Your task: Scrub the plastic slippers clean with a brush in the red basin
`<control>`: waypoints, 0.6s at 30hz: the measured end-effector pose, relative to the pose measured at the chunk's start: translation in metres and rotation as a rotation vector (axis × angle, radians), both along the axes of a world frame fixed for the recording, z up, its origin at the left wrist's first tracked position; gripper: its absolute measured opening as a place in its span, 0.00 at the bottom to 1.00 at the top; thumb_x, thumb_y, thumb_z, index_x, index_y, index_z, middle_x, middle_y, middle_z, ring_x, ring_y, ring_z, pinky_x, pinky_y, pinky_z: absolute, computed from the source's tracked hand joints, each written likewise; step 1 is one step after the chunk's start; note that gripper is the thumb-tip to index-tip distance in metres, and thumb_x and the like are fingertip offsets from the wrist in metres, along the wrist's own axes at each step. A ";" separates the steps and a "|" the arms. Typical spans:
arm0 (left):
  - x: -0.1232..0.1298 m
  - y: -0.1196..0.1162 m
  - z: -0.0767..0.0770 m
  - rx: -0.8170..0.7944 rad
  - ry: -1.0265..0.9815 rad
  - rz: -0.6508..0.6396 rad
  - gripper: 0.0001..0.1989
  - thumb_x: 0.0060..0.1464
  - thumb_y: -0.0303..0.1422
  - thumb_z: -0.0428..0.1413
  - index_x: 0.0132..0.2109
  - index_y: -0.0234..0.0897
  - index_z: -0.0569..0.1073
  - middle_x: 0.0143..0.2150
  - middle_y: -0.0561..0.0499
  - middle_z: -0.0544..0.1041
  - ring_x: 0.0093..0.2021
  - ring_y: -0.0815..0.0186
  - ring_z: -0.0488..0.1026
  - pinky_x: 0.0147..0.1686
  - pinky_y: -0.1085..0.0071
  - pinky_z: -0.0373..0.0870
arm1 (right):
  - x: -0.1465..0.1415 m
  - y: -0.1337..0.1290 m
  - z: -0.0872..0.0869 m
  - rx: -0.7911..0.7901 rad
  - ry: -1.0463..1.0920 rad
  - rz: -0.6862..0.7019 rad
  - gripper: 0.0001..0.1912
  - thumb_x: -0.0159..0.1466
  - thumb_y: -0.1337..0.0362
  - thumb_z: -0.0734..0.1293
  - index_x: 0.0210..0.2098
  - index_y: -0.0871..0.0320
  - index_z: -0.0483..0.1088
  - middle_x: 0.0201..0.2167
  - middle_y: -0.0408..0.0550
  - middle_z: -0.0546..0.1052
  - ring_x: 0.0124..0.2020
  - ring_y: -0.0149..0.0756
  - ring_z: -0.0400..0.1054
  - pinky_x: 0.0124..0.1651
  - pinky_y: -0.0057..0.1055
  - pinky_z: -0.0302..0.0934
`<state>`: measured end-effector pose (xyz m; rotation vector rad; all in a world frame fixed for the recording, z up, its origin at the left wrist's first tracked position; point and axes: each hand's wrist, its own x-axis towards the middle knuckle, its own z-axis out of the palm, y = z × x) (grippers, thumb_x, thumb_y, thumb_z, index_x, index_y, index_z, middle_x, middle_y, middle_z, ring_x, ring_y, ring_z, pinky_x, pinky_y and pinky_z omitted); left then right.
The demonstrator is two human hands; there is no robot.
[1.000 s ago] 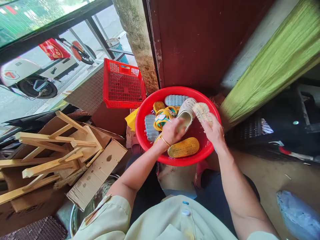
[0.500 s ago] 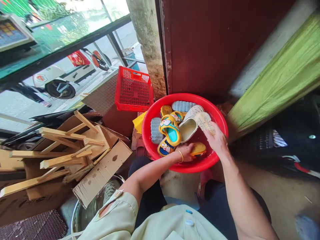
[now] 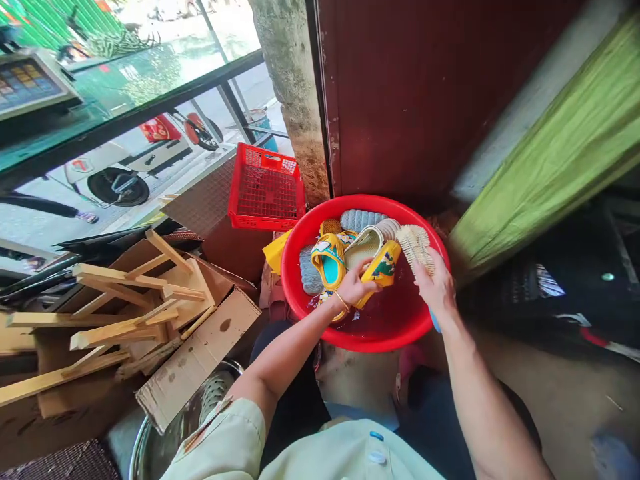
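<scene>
My left hand (image 3: 356,287) grips a yellow child's slipper (image 3: 383,270), holding it tilted above the water in a red plastic basin (image 3: 373,201). My right hand (image 3: 435,287) is shut on a bristle scrubbing brush (image 3: 415,248) at the basin's right side, bristles up. Close to my left hand lies a yellow-and-turquoise slipper (image 3: 329,261). A cream clog (image 3: 363,245) rests beside it, under the brush's left edge. Grey-blue slippers (image 3: 363,220) lie along the basin's far side, and another (image 3: 311,270) lies at its left.
A red plastic crate (image 3: 267,190) stands left of the basin. Wooden slats on flattened cardboard (image 3: 200,353) fill the lower left, above a steel pot (image 3: 170,440). A maroon door (image 3: 410,93) and a concrete pillar (image 3: 290,80) rise behind the basin.
My left hand has lifted the yellow slipper from the basin's near side and turned it up toward the middle. The right hand and brush have barely moved.
</scene>
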<state>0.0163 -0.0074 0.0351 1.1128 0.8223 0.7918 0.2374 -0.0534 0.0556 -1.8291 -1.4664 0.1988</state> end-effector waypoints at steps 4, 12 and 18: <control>-0.012 0.010 0.016 0.192 -0.010 0.078 0.47 0.40 0.36 0.73 0.67 0.42 0.65 0.54 0.46 0.78 0.51 0.57 0.77 0.53 0.62 0.73 | -0.014 -0.003 0.009 0.128 0.026 -0.027 0.33 0.72 0.47 0.57 0.71 0.56 0.60 0.60 0.58 0.76 0.55 0.49 0.75 0.51 0.47 0.75; -0.010 0.021 0.021 0.096 -0.105 0.208 0.38 0.43 0.45 0.72 0.60 0.38 0.73 0.53 0.44 0.80 0.53 0.53 0.76 0.58 0.58 0.72 | -0.049 -0.006 0.004 0.189 -0.161 0.288 0.28 0.73 0.53 0.60 0.68 0.59 0.65 0.52 0.60 0.80 0.51 0.47 0.77 0.56 0.40 0.72; -0.009 0.017 0.017 -0.033 -0.103 0.112 0.41 0.43 0.39 0.72 0.64 0.39 0.71 0.51 0.45 0.82 0.51 0.53 0.79 0.56 0.56 0.73 | -0.034 0.013 -0.001 0.182 -0.116 -0.005 0.30 0.74 0.54 0.56 0.69 0.64 0.63 0.61 0.64 0.75 0.60 0.50 0.72 0.61 0.44 0.69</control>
